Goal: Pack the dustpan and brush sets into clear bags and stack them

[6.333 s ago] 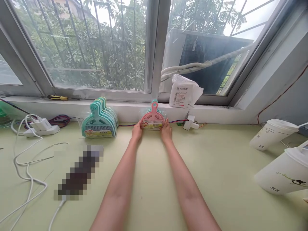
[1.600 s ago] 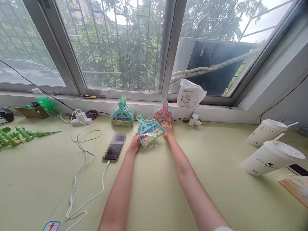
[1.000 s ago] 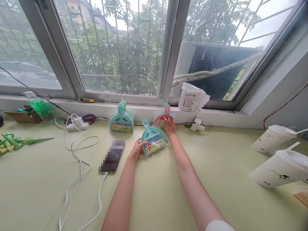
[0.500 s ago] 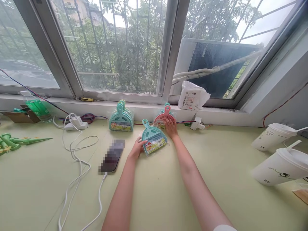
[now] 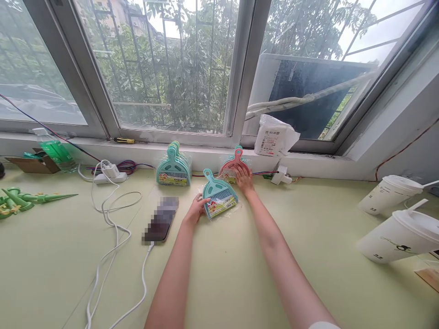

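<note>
Near the middle of the table, my left hand grips the left edge of a teal dustpan-and-brush set in clear plastic, its handle tilted up to the left. My right hand lies with spread fingers against the front of a pink dustpan set, which stands by the window ledge with teal ones behind it. Further left, a stack of wrapped teal dustpan sets leans upright against the ledge.
A phone on a white cable lies left of my left forearm. Further left are a power strip, a green-labelled bottle and green plastic parts. Two white cups stand right; a wrapped package sits on the sill.
The camera view has shifted slightly. The teal set in my left hand appears very slightly higher; my right hand stays at the pink set.
</note>
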Demonstrator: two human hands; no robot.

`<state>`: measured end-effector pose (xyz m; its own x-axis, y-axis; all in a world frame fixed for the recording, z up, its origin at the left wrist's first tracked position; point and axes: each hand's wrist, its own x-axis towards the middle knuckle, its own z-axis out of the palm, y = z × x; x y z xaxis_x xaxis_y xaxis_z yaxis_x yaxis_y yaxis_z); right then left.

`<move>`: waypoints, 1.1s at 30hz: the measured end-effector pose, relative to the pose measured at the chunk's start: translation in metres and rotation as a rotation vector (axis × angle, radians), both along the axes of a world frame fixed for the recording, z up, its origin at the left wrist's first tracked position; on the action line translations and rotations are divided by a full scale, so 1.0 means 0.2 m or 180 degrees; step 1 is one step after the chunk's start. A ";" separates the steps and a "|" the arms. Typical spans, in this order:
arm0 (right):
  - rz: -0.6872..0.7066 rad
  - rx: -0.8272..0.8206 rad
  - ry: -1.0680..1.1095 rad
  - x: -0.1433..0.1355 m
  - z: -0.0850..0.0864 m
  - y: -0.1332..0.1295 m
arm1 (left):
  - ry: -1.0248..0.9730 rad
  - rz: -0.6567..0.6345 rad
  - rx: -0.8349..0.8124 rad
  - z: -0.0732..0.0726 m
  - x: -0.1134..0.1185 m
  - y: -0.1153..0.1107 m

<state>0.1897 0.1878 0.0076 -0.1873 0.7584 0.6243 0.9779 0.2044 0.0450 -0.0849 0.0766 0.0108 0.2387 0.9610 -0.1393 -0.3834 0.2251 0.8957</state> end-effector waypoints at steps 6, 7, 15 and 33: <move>-0.0015 0.0047 -0.0045 0.01 -0.02 0.00 | -0.0007 -0.0040 0.0021 0.01 0.00 0.00; 0.0017 0.0098 -0.0017 0.00 -0.02 -0.01 | -0.0017 -0.0037 0.0028 0.01 0.00 -0.01; 0.0382 0.0704 0.0539 -0.08 0.12 -0.24 | -0.0152 -0.0033 0.0030 0.02 0.00 -0.02; 0.0481 -0.1860 0.5223 -0.18 0.04 -1.09 | -0.0318 -0.0156 0.0120 0.05 0.22 -0.29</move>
<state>0.1543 -0.0306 0.0158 0.2196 0.9702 -0.1025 -0.0970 -0.0828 -0.9918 -0.0406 0.0179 0.0209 0.2965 0.9520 -0.0763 -0.4606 0.2125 0.8618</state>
